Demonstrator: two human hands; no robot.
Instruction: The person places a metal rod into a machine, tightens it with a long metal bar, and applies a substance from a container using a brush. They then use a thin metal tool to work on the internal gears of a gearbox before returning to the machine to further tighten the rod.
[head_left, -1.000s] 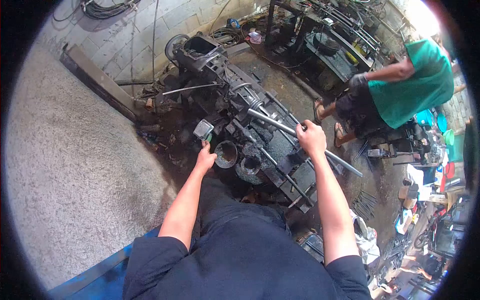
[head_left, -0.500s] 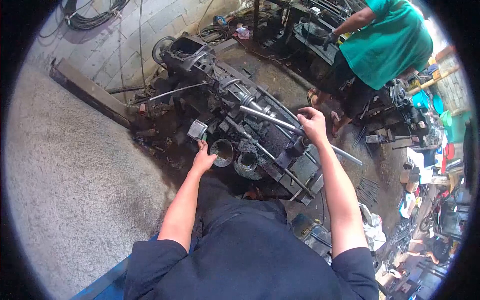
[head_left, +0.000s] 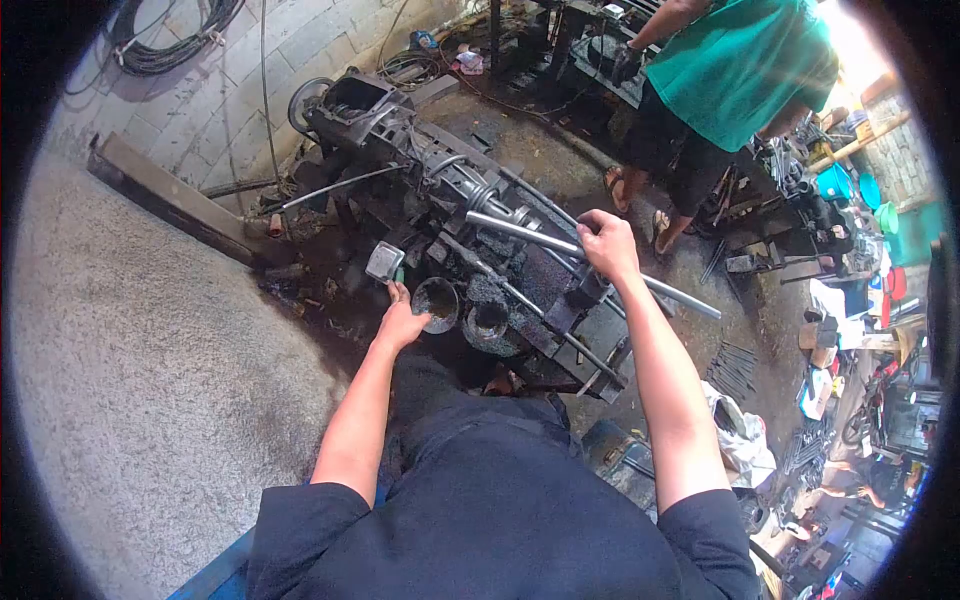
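Note:
My right hand (head_left: 607, 245) is closed around a long bare metal bar (head_left: 680, 296), which slants across above the machine. My left hand (head_left: 401, 318) is beside a round metal bowl (head_left: 436, 304). Its fingers curl at a small green piece (head_left: 400, 275) below a square silver part (head_left: 385, 262), and its thumb points toward the bowl's rim. What those fingers grip is too small to make out. A second round container (head_left: 488, 322) is to the right of the bowl. Behind both is a dark lathe-like machine (head_left: 470, 185), with dark shavings lying on it.
Another person in a green shirt (head_left: 745, 70) stands at a workbench beyond the machine. A concrete wall (head_left: 180, 380) rises close on my left, with a steel beam (head_left: 170, 200) along it. Thin metal rods (head_left: 733, 368) and a white sack (head_left: 740, 435) lie on the right.
The view has shifted slightly, so the machine appears a little further left. Both hands keep about the same places on the bar and beside the bowl.

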